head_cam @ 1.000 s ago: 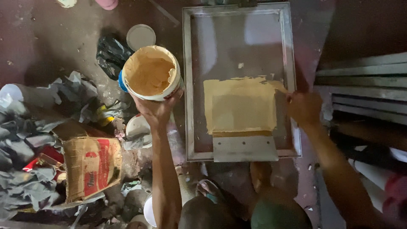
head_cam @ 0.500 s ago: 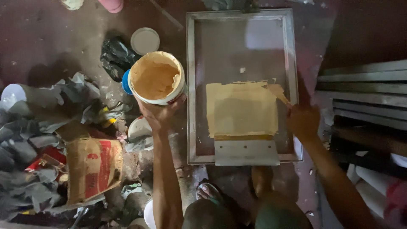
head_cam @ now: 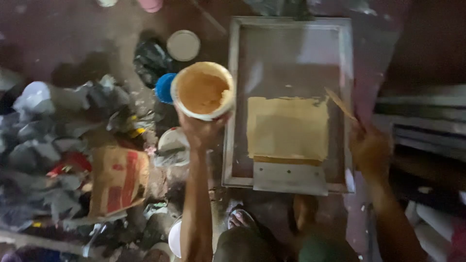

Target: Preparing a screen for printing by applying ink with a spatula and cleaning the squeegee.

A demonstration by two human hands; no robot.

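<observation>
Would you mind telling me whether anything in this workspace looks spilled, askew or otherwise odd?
Nothing looks spilled. The left hand holds the paint tub level, and the yellow paint stays inside the screen frame. The only disorder is the heap of crumpled rags and a torn carton on the floor.

Dim light, dark stained floor (head_cam: pixel 58 39), rag and scrap pile (head_cam: pixel 53 145) plus crumpled cardboard box (head_cam: pixel 119 179) on left, grey metal racking (head_cam: pixel 427 126) along right edge.

Left hand (head_cam: pixel 200 135) gripping round white tub of tan paint (head_cam: pixel 203 90) beside grey rectangular metal-framed screen (head_cam: pixel 233 97); right hand (head_cam: pixel 371 150) holding thin wooden stick (head_cam: pixel 340 103) over tan paint patch (head_cam: pixel 287 127).
</observation>
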